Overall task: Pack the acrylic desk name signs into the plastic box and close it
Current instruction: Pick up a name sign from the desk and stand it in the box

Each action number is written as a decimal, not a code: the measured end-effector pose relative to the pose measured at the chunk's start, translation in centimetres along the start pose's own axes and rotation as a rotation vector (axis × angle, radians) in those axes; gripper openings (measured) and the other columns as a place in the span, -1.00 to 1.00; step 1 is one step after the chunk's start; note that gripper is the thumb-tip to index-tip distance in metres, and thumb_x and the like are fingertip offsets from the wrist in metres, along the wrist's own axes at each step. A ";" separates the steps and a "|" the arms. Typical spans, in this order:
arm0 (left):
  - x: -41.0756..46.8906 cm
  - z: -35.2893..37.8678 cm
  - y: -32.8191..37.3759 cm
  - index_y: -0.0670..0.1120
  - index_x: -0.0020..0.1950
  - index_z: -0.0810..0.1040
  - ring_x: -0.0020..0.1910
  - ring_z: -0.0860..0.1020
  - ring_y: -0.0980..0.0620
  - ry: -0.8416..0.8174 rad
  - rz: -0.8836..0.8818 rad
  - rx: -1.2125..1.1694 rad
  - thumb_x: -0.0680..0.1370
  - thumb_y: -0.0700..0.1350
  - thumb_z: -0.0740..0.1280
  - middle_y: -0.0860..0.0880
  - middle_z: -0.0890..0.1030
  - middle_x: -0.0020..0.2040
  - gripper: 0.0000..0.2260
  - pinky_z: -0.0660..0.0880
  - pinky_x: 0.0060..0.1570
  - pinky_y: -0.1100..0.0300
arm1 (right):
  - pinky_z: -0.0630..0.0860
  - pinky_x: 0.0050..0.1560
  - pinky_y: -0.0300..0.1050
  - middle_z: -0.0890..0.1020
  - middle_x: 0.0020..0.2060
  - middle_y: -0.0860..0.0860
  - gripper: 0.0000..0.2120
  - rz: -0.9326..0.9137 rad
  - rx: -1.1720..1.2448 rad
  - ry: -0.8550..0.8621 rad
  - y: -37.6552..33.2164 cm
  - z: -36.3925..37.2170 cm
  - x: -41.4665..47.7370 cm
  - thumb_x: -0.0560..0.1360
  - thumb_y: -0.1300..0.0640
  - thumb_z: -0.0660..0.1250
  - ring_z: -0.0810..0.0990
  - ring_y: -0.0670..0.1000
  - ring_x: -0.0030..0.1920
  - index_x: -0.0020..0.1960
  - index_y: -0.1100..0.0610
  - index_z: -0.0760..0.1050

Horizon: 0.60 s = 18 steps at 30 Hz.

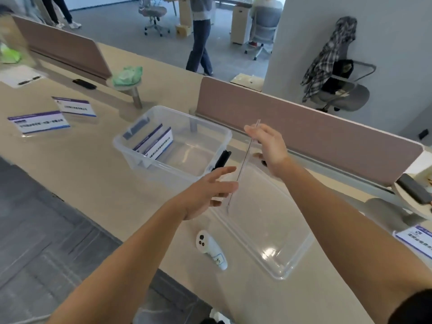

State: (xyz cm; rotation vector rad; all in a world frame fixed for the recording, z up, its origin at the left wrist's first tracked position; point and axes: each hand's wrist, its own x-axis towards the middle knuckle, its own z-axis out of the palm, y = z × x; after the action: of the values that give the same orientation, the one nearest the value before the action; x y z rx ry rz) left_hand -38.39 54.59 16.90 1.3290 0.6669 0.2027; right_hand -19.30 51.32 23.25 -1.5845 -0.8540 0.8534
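Note:
I hold a clear acrylic name sign (245, 160) edge-on above the table, so it shows as a thin slanted line. My right hand (268, 146) pinches its upper part between thumb and fingers. My left hand (210, 190) has straight fingers, and their tips touch the sign's lower part. The clear plastic box (211, 129) stands open just left of the hands, with two signs (156, 143) upright at its left end. Its clear lid (275, 230) lies flat on the table under the hands. Two more signs, a nearer one (38, 125) and a farther one (74, 106), stand at the far left.
A white controller (210, 249) lies by the lid's near left side. Another sign (416, 242) sits at the right edge. A brown divider panel (304, 127) runs behind the box. A green bag (127, 76) rests on a post stand. People and chairs are beyond the desk.

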 end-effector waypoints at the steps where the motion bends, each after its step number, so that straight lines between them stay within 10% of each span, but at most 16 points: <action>1: 0.0 -0.3 -0.1 0.26 0.37 0.43 0.28 0.51 -0.15 0.033 0.006 -0.006 0.29 0.20 0.54 -0.11 0.53 0.31 -0.34 0.34 0.38 -0.21 | 0.52 -0.08 -0.10 0.54 -0.05 0.10 -0.52 -0.014 -0.017 -0.027 0.0 0.8 0.8 0.52 -0.03 0.40 0.57 -0.22 -0.22 0.19 0.37 0.49; 9: -1.3 -7.1 -0.5 0.34 0.30 0.46 0.33 0.44 0.05 0.328 0.105 -0.013 0.39 -0.02 0.52 0.03 0.49 0.24 -0.46 0.42 0.29 -0.02 | 0.39 0.25 -0.02 0.47 0.13 -0.35 -0.62 -0.039 -0.085 -0.266 0.2 8.3 4.8 0.58 -0.12 0.29 0.46 -0.31 0.14 0.38 -0.15 0.35; 14: -0.8 -14.3 -1.0 0.26 0.25 0.57 0.37 0.39 0.07 0.355 0.158 0.009 0.44 -0.06 0.51 0.17 0.53 0.23 -0.58 0.42 0.30 0.02 | 0.56 0.04 -0.01 0.42 0.42 -0.01 -0.17 0.136 -0.064 -0.308 0.6 13.8 6.2 0.40 -0.20 0.47 0.54 0.10 0.29 0.53 -0.33 0.08; 18: -0.5 -19.3 -1.1 0.26 0.25 0.57 0.33 0.45 0.02 0.337 0.174 0.035 0.42 -0.05 0.52 0.09 0.54 0.32 -0.56 0.41 0.33 0.05 | 0.63 0.04 0.02 0.60 0.27 0.01 -0.29 0.105 -0.098 -0.230 -0.1 18.5 5.9 0.53 -0.07 0.39 0.70 0.08 0.07 0.54 -0.30 0.09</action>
State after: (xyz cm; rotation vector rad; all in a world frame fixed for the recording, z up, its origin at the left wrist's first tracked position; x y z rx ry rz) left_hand -49.73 70.06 14.37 1.4007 0.8393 0.5668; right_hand -32.61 65.11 20.03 -1.6485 -0.9945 1.0986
